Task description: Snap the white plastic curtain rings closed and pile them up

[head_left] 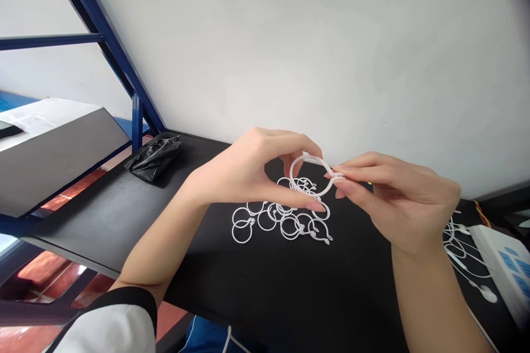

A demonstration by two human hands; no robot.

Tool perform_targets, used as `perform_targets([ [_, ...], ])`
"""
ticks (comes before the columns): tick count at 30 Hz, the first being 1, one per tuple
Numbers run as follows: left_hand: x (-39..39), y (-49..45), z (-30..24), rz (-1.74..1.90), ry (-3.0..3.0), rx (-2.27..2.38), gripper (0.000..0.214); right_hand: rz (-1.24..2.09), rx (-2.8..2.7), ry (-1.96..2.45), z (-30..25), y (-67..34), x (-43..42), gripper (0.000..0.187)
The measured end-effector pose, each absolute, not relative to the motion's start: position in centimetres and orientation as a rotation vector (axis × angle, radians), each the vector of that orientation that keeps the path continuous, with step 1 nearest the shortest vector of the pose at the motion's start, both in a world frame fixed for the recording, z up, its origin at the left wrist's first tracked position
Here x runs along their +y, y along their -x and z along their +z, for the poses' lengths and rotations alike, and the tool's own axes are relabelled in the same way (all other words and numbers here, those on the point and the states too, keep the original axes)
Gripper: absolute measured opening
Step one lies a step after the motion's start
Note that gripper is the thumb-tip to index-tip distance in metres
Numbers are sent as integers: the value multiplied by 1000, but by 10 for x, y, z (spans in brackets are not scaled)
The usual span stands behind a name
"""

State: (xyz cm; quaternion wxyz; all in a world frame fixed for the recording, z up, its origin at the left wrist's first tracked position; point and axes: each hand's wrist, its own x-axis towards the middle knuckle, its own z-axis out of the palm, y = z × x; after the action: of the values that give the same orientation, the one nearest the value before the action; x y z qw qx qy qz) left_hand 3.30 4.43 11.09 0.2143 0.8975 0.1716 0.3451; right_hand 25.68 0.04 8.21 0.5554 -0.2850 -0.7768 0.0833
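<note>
- Above the black table [290, 287], left hand [248, 174] and right hand [397, 198] both pinch one white plastic ring [314, 160].
- Loose rings [281, 223] lie beneath it.
- Its clasp seems to be the work in hand, which calls for a fine, steady pinch.

On table [290, 298]: black bag [154, 158] far L; earphones [489, 294] & pwr strip [503, 265] at R; blue frame [136, 121] behind.
</note>
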Motion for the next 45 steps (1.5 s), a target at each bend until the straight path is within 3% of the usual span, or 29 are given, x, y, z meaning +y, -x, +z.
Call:
perform_targets([
  [11, 39, -33, 110, 1074, -2511, 478, 25, 202, -1881, 690, 87, -259, -5, 41],
  [22, 35, -42, 100, 1117, -2568, 425, 46, 60, -1799, 738, 86, -258, -13, 43],
  [37, 32, -48, 98, 1312, -2653, 411, 23, -31, -1908, 744, 96, -260, -19, 46],
  [45, 34, -50, 93, 1417, -2666, 370, 23, -164, -1943, 703, 104, -257, -21, 32],
])
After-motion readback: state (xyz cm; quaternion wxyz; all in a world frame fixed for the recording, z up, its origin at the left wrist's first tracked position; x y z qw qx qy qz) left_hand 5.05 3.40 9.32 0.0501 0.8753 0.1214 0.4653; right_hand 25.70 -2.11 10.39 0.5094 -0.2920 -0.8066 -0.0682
